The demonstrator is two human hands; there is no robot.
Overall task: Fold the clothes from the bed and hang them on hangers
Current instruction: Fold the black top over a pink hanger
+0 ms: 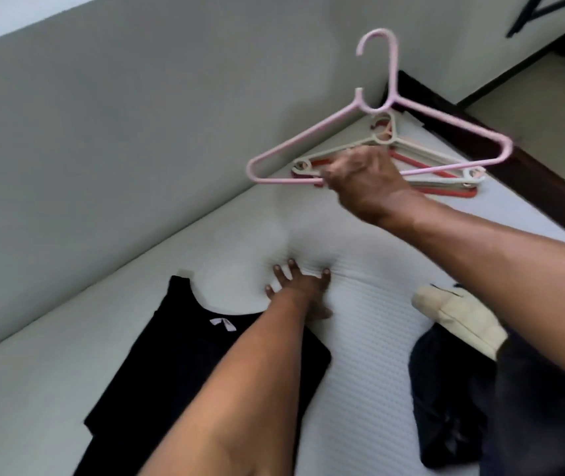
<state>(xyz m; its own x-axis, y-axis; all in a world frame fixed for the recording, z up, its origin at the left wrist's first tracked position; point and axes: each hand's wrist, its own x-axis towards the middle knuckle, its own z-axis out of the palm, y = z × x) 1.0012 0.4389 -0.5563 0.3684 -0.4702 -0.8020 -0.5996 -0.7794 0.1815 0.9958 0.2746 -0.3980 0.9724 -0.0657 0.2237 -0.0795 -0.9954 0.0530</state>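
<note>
My right hand [365,180] grips the bottom bar of a pink plastic hanger [312,134] and holds it in the air above the far end of the bed. Under it a stack of cream and red hangers [421,151] lies on the mattress. My left hand [300,288] presses flat on the white mattress [360,372], fingers spread, beside the neckline of a black top [184,352] laid flat at the lower left. A pile of dark clothes [452,400] with a folded cream garment [459,317] on it sits at the lower right.
A grey wall [136,132] runs along the bed's left side. A dark wooden bed frame [521,173] borders the far right edge, with floor [549,108] beyond it. A black metal stand [542,12] shows at the top right corner.
</note>
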